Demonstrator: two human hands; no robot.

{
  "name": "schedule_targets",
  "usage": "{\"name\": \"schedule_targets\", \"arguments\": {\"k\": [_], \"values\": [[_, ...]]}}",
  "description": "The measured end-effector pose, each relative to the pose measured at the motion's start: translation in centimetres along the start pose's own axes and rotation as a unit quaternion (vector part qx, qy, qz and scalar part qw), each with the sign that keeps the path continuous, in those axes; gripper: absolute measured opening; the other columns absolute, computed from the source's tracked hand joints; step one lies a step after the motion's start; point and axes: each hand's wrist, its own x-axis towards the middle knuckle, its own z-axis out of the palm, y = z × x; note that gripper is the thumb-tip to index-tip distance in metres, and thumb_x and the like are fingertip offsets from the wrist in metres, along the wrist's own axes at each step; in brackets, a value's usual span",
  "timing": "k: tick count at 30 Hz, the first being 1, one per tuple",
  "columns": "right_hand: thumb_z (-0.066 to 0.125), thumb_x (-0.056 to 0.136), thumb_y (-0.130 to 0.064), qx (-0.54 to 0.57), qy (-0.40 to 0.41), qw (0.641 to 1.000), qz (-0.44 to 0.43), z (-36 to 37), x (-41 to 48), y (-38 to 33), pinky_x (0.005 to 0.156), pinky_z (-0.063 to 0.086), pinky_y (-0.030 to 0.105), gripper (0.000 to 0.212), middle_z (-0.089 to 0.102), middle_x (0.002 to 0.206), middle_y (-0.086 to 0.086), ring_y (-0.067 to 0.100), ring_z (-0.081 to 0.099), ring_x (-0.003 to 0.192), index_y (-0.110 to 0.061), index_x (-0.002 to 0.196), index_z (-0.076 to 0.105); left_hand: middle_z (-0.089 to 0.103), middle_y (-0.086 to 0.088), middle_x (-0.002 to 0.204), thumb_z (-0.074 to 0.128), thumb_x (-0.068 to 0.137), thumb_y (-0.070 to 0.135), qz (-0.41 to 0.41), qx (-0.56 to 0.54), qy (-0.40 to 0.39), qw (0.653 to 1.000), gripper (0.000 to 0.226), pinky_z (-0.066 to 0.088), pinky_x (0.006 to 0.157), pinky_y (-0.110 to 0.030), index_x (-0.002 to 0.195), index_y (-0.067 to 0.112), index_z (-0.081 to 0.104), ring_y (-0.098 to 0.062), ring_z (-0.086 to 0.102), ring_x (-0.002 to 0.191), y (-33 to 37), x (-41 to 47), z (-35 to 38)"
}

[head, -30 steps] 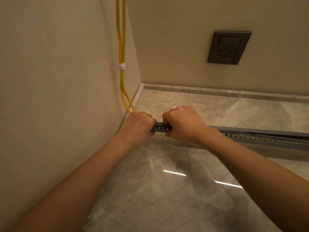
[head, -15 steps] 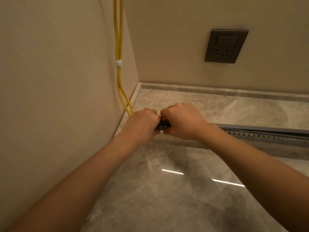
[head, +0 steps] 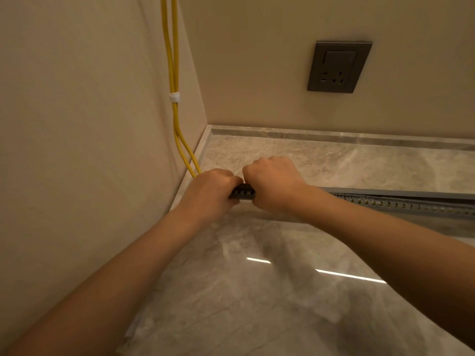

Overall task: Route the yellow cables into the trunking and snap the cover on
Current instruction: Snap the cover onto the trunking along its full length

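Note:
A grey slotted trunking (head: 401, 201) lies on the marble floor, running from the left wall off to the right edge. Two yellow cables (head: 172, 73) hang down the left wall, bound by a white tie (head: 174, 97), and vanish behind my left hand. My left hand (head: 212, 192) is closed over the trunking's left end by the wall. My right hand (head: 273, 185) is closed over the trunking just beside it, knuckles up. A short slotted piece of trunking shows between the two hands. Whether the cables lie inside the trunking is hidden.
A dark grey wall socket (head: 338, 68) sits on the back wall above a grey skirting strip (head: 334, 136). The left wall (head: 77, 150) stands close beside my left arm. Glossy marble floor (head: 257, 291) spreads in front of the trunking.
My hands drew together over the trunking's left end, then parted slightly, so a short slotted stretch shows between them again. The cables have not moved.

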Motion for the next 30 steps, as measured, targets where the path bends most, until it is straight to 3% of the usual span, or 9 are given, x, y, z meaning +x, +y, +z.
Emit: {"name": "schedule_targets", "arguments": {"k": [6, 12, 15, 18, 22, 25, 30], "values": [[0.056, 0.080, -0.015, 0.010, -0.008, 1.000, -0.016, 0.4, 0.1, 0.2, 0.060, 0.030, 0.029, 0.008, 0.034, 0.059, -0.004, 0.022, 0.043, 0.064, -0.018, 0.076, 0.050, 0.065, -0.003, 0.088, 0.058, 0.085, 0.026, 0.005, 0.033, -0.021, 0.999, 0.022, 0.033, 0.060, -0.026, 0.103, 0.022, 0.069, -0.020, 0.059, 0.083, 0.0, 0.2, 0.1], [0.056, 0.078, -0.013, 0.000, 0.010, 1.000, -0.020, 0.6, 0.6, 0.5, 0.055, 0.026, 0.028, 0.010, 0.035, 0.057, -0.004, 0.022, 0.043, 0.062, -0.017, 0.072, 0.049, 0.065, -0.002, 0.094, 0.054, 0.088, 0.028, 0.021, 0.070, -0.041, 0.997, 0.025, 0.043, 0.068, -0.032, 0.107, 0.020, 0.069, -0.022, 0.060, 0.087, -0.2, 0.8, -0.1], [0.056, 0.081, -0.019, 0.015, 0.015, 1.000, -0.013, 0.7, 0.8, 0.9, 0.052, 0.027, 0.028, 0.003, 0.045, 0.066, -0.002, 0.022, 0.045, 0.065, -0.016, 0.082, 0.056, 0.066, -0.003, 0.090, 0.057, 0.085, 0.027, 0.019, 0.043, -0.027, 0.999, 0.022, 0.043, 0.066, -0.033, 0.101, 0.019, 0.069, -0.022, 0.060, 0.085, -0.7, 1.0, -0.3], [0.055, 0.084, -0.021, 0.021, 0.024, 0.999, -0.001, 1.2, 0.4, 1.4, 0.057, 0.030, 0.030, 0.012, 0.053, 0.086, 0.000, 0.021, 0.045, 0.070, -0.017, 0.095, 0.056, 0.065, -0.005, 0.085, 0.062, 0.083, 0.024, 0.027, 0.014, 0.014, 0.999, 0.018, 0.041, 0.060, -0.034, 0.095, 0.014, 0.070, -0.023, 0.059, 0.082, -1.1, 0.9, 0.0], [0.051, 0.085, -0.015, -0.009, 0.028, 0.999, 0.013, 2.0, -0.4, 1.6, 0.056, 0.026, 0.031, 0.013, 0.043, 0.082, 0.000, 0.021, 0.038, 0.072, -0.017, 0.097, 0.055, 0.064, -0.006, 0.078, 0.070, 0.076, 0.020, 0.045, 0.036, 0.062, 0.996, 0.015, 0.037, 0.053, -0.029, 0.088, 0.011, 0.069, -0.024, 0.060, 0.076, -1.4, 0.6, 0.8], [0.050, 0.085, -0.013, -0.013, 0.041, 0.999, 0.018, 2.6, -0.4, 1.7, 0.050, 0.021, 0.029, 0.013, 0.055, 0.089, 0.003, 0.020, 0.038, 0.071, -0.015, 0.096, 0.055, 0.062, -0.002, 0.065, 0.079, 0.064, 0.019, 0.058, 0.082, 0.069, 0.993, 0.017, 0.035, 0.042, -0.024, 0.074, 0.012, 0.068, -0.022, 0.060, 0.061, -1.6, 0.4, 1.2], [0.053, 0.083, -0.013, -0.015, 0.075, 0.997, 0.007, 3.6, -0.5, 1.6, 0.045, 0.009, 0.026, 0.013, 0.060, 0.089, 0.004, 0.026, 0.055, 0.081, -0.014, 0.096, 0.056, 0.057, -0.003, 0.051, 0.085, 0.053, 0.012, 0.046, 0.140, 0.031, 0.989, 0.022, 0.026, 0.038, -0.020, 0.059, 0.011, 0.064, -0.021, 0.055, 0.045, -1.6, 0.3, 1.4]]}}
